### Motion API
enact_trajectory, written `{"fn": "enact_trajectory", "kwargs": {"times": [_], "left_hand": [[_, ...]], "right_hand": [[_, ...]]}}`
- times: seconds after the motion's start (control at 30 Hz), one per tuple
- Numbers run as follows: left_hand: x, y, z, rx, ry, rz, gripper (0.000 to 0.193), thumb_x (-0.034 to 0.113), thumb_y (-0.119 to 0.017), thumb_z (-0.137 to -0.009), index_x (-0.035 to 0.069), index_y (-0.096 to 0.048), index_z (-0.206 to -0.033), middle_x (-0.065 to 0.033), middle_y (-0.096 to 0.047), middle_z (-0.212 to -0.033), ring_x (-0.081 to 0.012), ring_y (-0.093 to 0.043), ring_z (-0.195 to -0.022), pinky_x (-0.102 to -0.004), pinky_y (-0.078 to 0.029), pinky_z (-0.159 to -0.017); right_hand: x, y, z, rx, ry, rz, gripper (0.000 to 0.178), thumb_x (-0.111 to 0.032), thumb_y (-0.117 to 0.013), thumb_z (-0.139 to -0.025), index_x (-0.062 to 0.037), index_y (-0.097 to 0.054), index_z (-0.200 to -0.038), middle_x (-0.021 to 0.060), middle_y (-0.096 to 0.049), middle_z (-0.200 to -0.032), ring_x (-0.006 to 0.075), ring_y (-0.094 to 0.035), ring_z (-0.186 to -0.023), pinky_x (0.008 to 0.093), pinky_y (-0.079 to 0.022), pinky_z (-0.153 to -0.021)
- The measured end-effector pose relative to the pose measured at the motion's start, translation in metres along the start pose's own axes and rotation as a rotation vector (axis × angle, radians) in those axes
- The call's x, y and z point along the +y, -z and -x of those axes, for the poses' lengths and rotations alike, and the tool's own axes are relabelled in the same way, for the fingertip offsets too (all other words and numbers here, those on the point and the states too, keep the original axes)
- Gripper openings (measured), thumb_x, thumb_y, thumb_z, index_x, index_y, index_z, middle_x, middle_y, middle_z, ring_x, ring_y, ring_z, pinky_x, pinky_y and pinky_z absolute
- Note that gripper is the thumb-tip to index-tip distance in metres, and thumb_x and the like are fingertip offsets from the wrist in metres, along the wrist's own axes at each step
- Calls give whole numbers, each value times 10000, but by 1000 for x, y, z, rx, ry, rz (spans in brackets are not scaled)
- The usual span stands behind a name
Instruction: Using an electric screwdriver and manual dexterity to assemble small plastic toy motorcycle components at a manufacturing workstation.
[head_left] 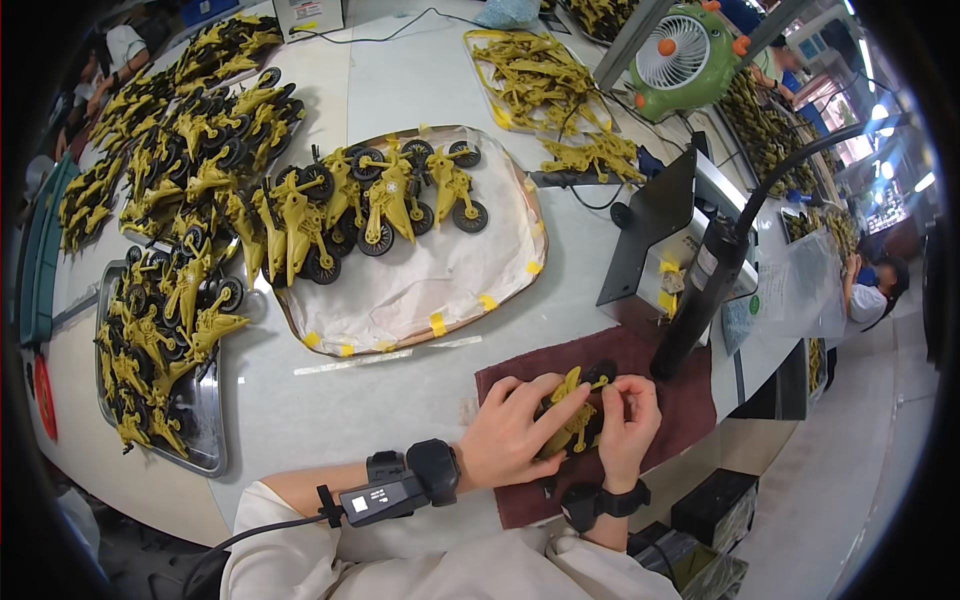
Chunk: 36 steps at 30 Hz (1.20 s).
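A yellow toy motorcycle (576,434) with black wheels lies over the dark red cloth (515,505), partly covered by my fingers. My left hand (512,428) is closed around its left side, the index finger laid along its yellow body. At the far end, beside a black wheel (600,371), my right hand (630,418) has its thumb and fingers pinched on a narrow yellow part of the motorcycle. The exact part between those fingertips is mostly hidden.
A paper-lined tray (437,324) holds several toy motorcycles. More fill a metal tray (215,440) and heaps at left. Yellow parts lie in a far tray (540,75). A black cylindrical tool (700,300), black metal stand (650,245) and green fan (685,60) stand right.
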<state>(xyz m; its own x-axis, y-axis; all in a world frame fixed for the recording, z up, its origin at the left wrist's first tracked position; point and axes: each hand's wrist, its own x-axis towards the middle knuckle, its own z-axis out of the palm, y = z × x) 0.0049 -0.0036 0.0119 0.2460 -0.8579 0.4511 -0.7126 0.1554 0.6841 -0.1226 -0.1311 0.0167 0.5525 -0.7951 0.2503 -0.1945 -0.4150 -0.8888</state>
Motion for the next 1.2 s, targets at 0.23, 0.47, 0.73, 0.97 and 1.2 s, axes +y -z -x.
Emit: {"fn": "enact_trajectory", "kwargs": {"times": [0.23,0.47,0.73,0.97,1.2], "left_hand": [[1,-1,-1,28,27,8,787,266,-731,-606,47,-440,-1303,-187,-486,-1153,-295,-485,-996,-372,-362,-841],[-1,-3,1,10,15,16,793,263,-731,-607,56,-431,-1311,-192,-478,-1164,-296,-486,-995,-378,-360,-851],[0,-4,2,-5,-7,21,794,274,-724,-611,59,-426,-1315,-190,-476,-1165,-292,-481,-1017,-388,-354,-860],[2,-2,2,9,18,-44,795,300,-727,-596,62,-446,-1299,-165,-484,-1146,-269,-484,-988,-394,-330,-867],[3,2,-2,44,102,-86,791,324,-729,-587,64,-463,-1285,-129,-475,-1083,-252,-472,-942,-416,-305,-881]], "right_hand": [[-5,0,-3,57,28,124,101,26,-645,-781,20,-621,-879,73,-635,-787,113,-616,-667,225,-489,-619],[-8,-2,-3,57,66,217,80,24,-654,-768,13,-635,-845,70,-636,-749,113,-609,-638,227,-481,-586],[-4,0,-4,43,12,178,80,42,-634,-757,5,-605,-822,52,-617,-718,104,-594,-618,227,-475,-578],[6,0,0,1,-30,117,75,36,-606,-790,18,-579,-857,44,-617,-746,88,-581,-622,213,-475,-592],[-1,3,1,71,-175,-350,60,-22,-505,-879,5,-494,-932,62,-570,-765,122,-589,-635,241,-498,-609]]}}
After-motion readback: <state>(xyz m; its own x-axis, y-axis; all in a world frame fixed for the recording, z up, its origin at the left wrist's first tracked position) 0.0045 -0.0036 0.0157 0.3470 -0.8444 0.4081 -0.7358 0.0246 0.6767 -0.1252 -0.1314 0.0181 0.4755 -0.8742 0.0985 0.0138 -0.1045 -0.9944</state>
